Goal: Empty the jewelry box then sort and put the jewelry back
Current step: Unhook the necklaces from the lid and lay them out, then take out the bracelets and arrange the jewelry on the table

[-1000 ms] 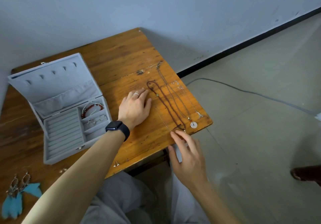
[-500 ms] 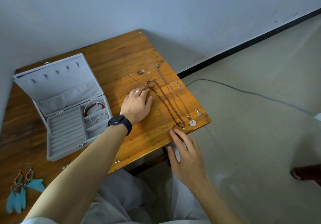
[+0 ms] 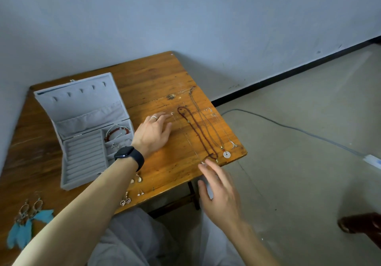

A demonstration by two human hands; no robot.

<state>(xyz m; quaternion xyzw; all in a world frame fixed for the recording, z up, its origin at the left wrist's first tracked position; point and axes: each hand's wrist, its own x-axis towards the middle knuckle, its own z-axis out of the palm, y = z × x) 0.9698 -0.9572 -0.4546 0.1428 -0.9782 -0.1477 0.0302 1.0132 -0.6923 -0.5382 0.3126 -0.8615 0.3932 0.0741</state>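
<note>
Emptying mostly done: jewelry box (image 3: 82, 142) lies open just left of the left hand (image 3: 153, 133), ring rows bare, bracelets (image 3: 117, 132) left in its right compartments. Left hand flat, fingers spread on the table (image 3: 148, 80), pinching nothing. Necklaces (image 3: 198, 133) laid out in parallel just right of it. Right hand (image 3: 220, 195) open, fingertips at their near ends, holding nothing. Small earrings (image 3: 137, 185) under the left forearm; feather earrings (image 3: 24, 224) far left. Returning items not started.

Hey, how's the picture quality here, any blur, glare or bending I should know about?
Head view: the right hand is motion-blurred, the left hand fairly sharp; wide-angle bending curves the jewelry box lid and the table edge; soft, dim light, faint sheen on the wood, no harsh glare; thin necklaces stay readable.
</note>
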